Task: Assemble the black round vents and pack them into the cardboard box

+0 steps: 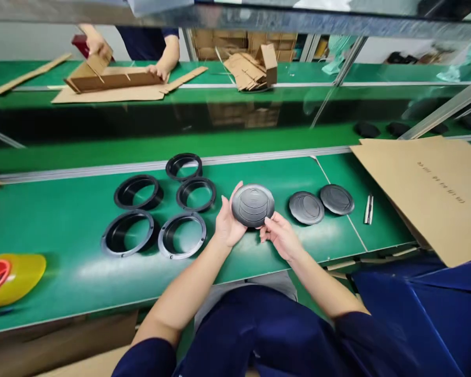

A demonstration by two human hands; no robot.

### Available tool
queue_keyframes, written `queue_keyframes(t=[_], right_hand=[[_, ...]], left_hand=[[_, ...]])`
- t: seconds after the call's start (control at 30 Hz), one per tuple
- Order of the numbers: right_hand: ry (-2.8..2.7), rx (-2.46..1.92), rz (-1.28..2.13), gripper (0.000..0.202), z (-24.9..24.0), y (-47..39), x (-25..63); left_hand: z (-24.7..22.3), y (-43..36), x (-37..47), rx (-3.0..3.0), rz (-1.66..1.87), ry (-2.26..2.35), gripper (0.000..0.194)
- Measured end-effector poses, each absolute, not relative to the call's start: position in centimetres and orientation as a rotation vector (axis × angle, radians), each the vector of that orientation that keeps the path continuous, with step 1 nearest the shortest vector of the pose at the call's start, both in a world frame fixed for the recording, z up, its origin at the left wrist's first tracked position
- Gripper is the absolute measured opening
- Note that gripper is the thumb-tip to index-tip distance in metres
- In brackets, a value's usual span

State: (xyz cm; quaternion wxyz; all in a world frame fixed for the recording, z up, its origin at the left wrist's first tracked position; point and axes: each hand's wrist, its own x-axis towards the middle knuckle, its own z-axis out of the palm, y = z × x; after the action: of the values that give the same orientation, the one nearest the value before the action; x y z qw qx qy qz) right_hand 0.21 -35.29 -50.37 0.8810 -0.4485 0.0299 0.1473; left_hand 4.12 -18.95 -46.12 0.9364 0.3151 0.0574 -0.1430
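Note:
Between both hands is a round black air vent point(253, 206) with curved slats, its face turned up toward me. My left hand point(228, 222) is wrapped around its left edge and underside. At its lower right edge, my right hand point(279, 233) grips the rim with thumb and fingers. Two similar black vents point(306, 207) lie on the green table to the right. To the left stand several black open rings point(182, 235), a few with small holes in their flanges.
A pen-like tool point(368, 209) lies right of the vents, by a large cardboard sheet point(432, 183). A yellow tape roll point(27, 275) sits at the left front. Across the conveyor point(141, 149), a co-worker's hands point(159, 71) hold folded cardboard point(118, 78).

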Motion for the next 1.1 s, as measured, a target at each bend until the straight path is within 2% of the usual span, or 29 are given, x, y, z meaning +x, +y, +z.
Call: queue_keyframes(t=[0.17, 0.33, 0.4, 0.57, 0.63, 0.8, 0.93, 1.1], right_hand=[[0.095, -1.014, 0.239, 0.051, -50.6, -34.6, -1.3], [-0.026, -1.078, 0.293, 0.050, -50.0, -35.3, -0.9], [-0.047, -1.228, 0.244, 0.051, -50.0, -35.5, -1.1], [-0.164, -1.838, -0.493, 0.044, -48.7, -36.8, 0.7], [-0.393, -1.969, -0.630, 0.043, -48.1, -37.2, 2.1], [-0.609, -2.077, -0.606, 0.043, -48.6, -36.3, 4.8], [-0.622, -2.034, -0.525, 0.052, -50.0, -35.9, 5.5], [-0.550, -1.912, -0.397, 0.064, -50.8, -36.3, 5.3]], left_hand=[[-46.1, -19.0, 3.5, 0.637, -0.360, 0.135, 0.057], [-45.9, -19.1, 3.1, 0.604, -0.378, 0.109, 0.065], [-45.9, -19.0, 3.1, 0.590, -0.394, 0.084, 0.067], [-45.8, -18.9, 3.2, 0.568, -0.385, 0.128, 0.063], [-45.6, -18.9, 3.2, 0.580, -0.392, 0.140, 0.062], [-45.5, -18.7, 3.4, 0.609, -0.329, 0.182, 0.062], [-45.8, -18.8, 3.6, 0.656, -0.359, 0.181, 0.065], [-46.0, -19.3, 3.7, 0.645, -0.419, 0.261, 0.060]])
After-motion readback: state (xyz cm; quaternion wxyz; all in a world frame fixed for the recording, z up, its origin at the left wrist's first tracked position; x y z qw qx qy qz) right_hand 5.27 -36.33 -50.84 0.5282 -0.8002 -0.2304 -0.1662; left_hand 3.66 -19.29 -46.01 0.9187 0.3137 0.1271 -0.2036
